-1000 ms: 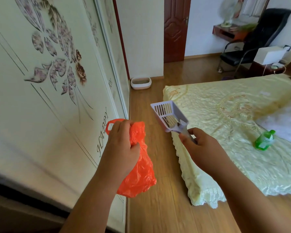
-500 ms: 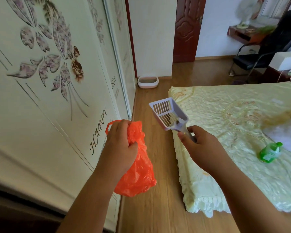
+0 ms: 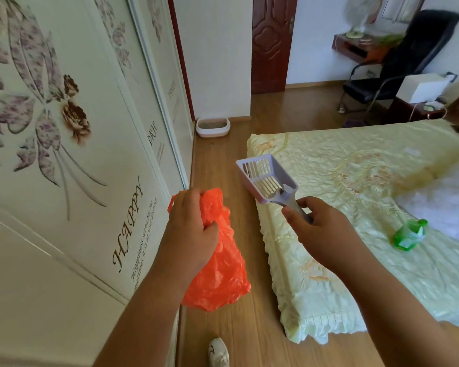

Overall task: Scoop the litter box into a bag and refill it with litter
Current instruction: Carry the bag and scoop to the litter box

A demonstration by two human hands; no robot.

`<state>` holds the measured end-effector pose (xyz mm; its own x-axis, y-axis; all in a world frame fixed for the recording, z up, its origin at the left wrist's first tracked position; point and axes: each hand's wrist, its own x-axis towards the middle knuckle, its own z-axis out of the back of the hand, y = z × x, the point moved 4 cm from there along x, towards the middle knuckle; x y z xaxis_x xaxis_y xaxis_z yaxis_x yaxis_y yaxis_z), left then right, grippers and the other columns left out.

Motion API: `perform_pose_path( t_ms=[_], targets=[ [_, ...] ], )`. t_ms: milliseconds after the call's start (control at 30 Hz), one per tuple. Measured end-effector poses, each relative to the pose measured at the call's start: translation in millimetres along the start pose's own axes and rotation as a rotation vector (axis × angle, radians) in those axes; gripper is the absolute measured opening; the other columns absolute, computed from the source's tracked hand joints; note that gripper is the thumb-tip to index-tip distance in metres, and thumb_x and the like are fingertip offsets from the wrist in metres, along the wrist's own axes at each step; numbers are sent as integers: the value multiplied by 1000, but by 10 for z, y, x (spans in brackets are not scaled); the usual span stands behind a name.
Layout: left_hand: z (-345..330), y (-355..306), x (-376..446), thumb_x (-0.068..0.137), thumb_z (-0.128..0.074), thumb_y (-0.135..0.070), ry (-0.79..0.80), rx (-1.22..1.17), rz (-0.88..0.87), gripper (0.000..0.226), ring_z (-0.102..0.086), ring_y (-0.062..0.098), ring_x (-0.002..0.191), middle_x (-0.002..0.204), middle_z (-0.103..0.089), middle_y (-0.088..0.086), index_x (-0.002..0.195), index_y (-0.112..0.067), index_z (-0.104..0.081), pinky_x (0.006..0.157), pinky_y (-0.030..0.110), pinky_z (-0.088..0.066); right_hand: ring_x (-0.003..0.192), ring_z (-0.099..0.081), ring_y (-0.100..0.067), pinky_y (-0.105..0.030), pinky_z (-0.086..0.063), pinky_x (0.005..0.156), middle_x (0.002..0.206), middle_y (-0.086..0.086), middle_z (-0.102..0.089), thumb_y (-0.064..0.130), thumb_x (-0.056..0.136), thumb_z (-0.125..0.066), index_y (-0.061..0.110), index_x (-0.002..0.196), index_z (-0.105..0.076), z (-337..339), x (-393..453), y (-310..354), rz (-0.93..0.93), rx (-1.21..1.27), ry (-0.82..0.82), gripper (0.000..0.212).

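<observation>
litter box (image 3: 212, 126) far ahead on floor | left hand (image 3: 190, 229) holds bag (image 3: 217, 263) | right hand (image 3: 321, 231) holds scoop (image 3: 266, 178), nearer, pointing at box

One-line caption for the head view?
Left hand grips orange bag, right hand holds scoop; litter box ahead.

**Lettering on the wardrobe door**

The word "HAPPY" is printed in large dark script on the wardrobe door (image 3: 96, 181), below its flower motif. Just beside it, smaller lines are set, of which "Happiness seems" can be made out; the rest is too small to tell. Further lettering on the next panel is blurred. The label on the green bottle (image 3: 408, 235) cannot be read.
</observation>
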<state>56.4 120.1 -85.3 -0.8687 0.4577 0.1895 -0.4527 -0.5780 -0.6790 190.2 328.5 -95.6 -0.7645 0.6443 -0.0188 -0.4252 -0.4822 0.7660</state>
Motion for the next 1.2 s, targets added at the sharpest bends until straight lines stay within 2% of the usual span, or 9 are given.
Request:
perform_pose_path(
  t_ms=[100, 300, 433, 600, 767, 1000, 1200],
  targets=[
    [-29, 88, 345, 92, -61, -17, 22, -33, 13, 47, -54, 20, 115, 123, -45, -8, 134, -28, -43, 97, 44, -51, 68, -66, -7, -27, -45, 59, 77, 7, -68, 51, 95, -57, 29, 114, -57, -31, 268, 66, -25, -6, -9, 29],
    [59, 358, 1110, 92, -61, -18, 10, -72, 39, 45, -55, 20, 113, 123, -46, -6, 133, -27, -45, 96, 44, -51, 66, -65, -9, -26, -43, 56, 78, 6, -68, 51, 96, -57, 32, 109, -52, -211, 866, 344, -28, -56, -21, 23],
    [109, 522, 1534, 93, -62, -18, 3, -72, 40, 45, -55, 21, 113, 123, -46, -5, 134, -25, -45, 92, 39, -48, 73, -66, -8, -25, -43, 57, 83, 8, -67, 52, 96, -56, 32, 110, -51, -445, 1243, 539, -25, -97, 32, 24],
    [210, 689, 1959, 95, -63, -20, 8, -53, 45, 44, -52, 15, 113, 129, -45, -7, 135, -25, -44, 89, 33, -40, 66, -66, -3, -19, -40, 54, 76, 10, -67, 49, 97, -57, 32, 111, -53, -697, 1600, 713, -14, -77, 26, 22],
    [226, 788, 2309, 94, -63, -19, 14, -56, 32, 40, -55, 20, 115, 124, -45, -7, 131, -23, -46, 90, 34, -45, 63, -66, -4, -16, -40, 50, 79, 10, -67, 50, 98, -56, 31, 114, -54, -861, 1873, 756, -33, -71, 43, 26],
    [81, 779, 2720, 94, -63, -21, 23, -48, 67, 40, -55, 19, 113, 123, -44, -10, 129, -26, -45, 89, 33, -44, 70, -59, -4, -20, -38, 58, 85, 9, -65, 52, 97, -55, 23, 123, -57, -936, 2446, 745, -24, -40, 37, 39],
    [-47, 614, 3111, 94, -63, -19, -7, -37, 74, 41, -53, 15, 111, 119, -43, -11, 129, -30, -46, 91, 32, -43, 72, -55, -1, -16, -35, 58, 84, 18, -55, 50, 98, -54, 22, 125, -59, -854, 3067, 745, 59, -57, 48, 39]
  ],
)
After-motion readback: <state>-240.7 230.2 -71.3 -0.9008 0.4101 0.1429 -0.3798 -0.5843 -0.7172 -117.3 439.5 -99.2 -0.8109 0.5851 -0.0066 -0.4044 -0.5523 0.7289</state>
